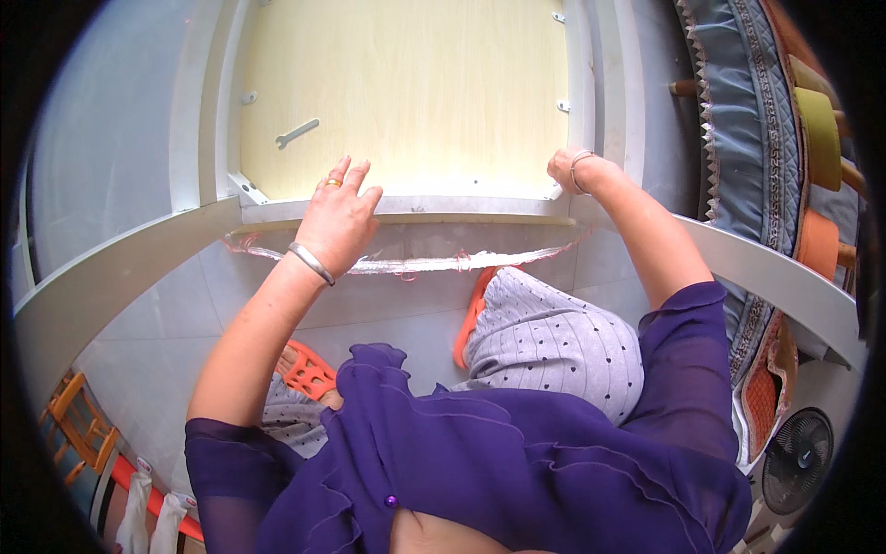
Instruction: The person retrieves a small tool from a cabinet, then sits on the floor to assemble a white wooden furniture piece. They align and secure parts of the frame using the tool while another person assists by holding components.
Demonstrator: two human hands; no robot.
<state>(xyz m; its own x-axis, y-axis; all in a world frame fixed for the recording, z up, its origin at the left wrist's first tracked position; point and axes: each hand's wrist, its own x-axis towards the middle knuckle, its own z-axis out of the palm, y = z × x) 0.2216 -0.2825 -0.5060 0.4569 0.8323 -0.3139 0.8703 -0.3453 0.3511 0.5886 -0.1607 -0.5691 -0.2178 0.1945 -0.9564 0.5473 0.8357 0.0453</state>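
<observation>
A pale wood-grain panel (pixel 415 97) lies within a white frame (pixel 415 208). Over the panel's near left part, my left hand (pixel 342 221) is spread and holds nothing, with a ring and a bracelet on it. An open-end wrench (pixel 297 133) rests on the panel beyond its fingertips. My right hand (pixel 571 170) is at the frame's near right corner, by a corner brace (pixel 556 192); its fingers are curled, and whether they hold something is hidden. Another corner brace (pixel 247 188) with holes sits at the near left corner. Small metal brackets (pixel 563 106) line the panel's sides.
Long white rails (pixel 124 253) curve away on both sides. A strip of white and pink plastic wrapping (pixel 415 264) hangs below the near edge. Cushioned seating (pixel 744 131) and a black fan (pixel 799 460) stand right; a wooden chair (pixel 82 422) stands lower left.
</observation>
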